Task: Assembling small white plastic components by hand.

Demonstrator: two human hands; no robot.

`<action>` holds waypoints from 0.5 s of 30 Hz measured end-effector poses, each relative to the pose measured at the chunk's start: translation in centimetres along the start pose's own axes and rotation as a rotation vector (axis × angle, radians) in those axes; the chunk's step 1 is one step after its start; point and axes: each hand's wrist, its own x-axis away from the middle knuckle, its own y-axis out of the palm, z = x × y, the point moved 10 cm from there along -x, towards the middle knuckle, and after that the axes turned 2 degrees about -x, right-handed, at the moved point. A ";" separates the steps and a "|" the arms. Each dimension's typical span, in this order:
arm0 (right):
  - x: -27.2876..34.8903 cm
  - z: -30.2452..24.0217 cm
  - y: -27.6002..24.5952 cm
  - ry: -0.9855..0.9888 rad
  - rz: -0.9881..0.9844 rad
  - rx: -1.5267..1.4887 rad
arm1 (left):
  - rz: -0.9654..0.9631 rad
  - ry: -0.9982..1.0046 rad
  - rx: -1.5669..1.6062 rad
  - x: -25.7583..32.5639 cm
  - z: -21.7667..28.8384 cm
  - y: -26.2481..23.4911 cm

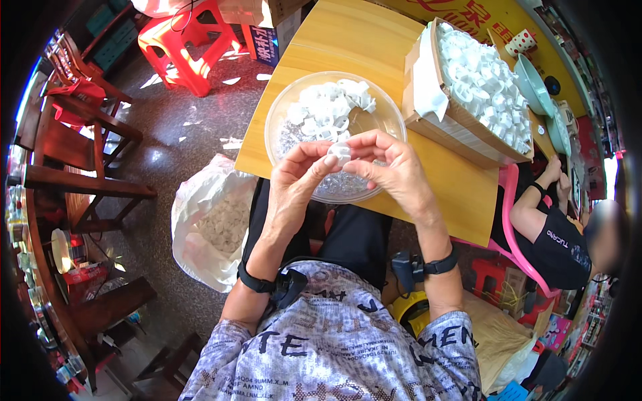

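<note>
White plastic piece (341, 153), small and ring-like, is pinched between both hands over the near rim of a clear bowl. Left hand (299, 179): thumb and forefinger closed on the piece's left side, other fingers curled loosely. Right hand (394, 167): thumb and forefinger tips closed on its right side, remaining fingers arched above. Both grips are fingertip pinches, not full fists.

Orientation: piece too small and too covered by fingertips to fix a long axis w/ confidence. It looks squat, roughly as wide as tall; the visible face seems turned up toward the camera. Cannot tell which end is which.

Clear bowl (284, 107) sits on a yellow wooden table (334, 40), approx. centred in front of the person. Far half of the bowl holds a heap of similar white pieces (328, 110); near half shows smaller, clear-looking bits, detail unclear.

Progress (judgement): work is mid-run. Cardboard box (461, 127) to the right of the bowl is heaped w/ white pieces, and a white sack (207, 220) on the floor, left of the person's knee, also holds a pale mass of parts. Which stock is finished vs. unprocessed cannot be read from this view; large qty remains in all three containers.

Another person sits at the far right on a pink chair (511, 227).
</note>
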 end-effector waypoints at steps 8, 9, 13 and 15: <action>-2.1 -3.2 -5.1 -0.249 0.450 1.160 | 0.037 -0.013 0.044 -0.5 -0.2 -0.4; -2.6 -2.4 -4.7 -0.226 0.388 1.189 | 0.037 -0.008 0.036 -0.5 -0.2 -0.4; -3.9 -0.9 -3.4 -0.200 0.312 1.253 | 0.037 0.006 0.048 -0.5 0.0 -0.7; -4.1 -0.6 -3.3 -0.216 0.313 1.261 | 0.033 -0.031 0.135 -0.5 -0.2 -0.6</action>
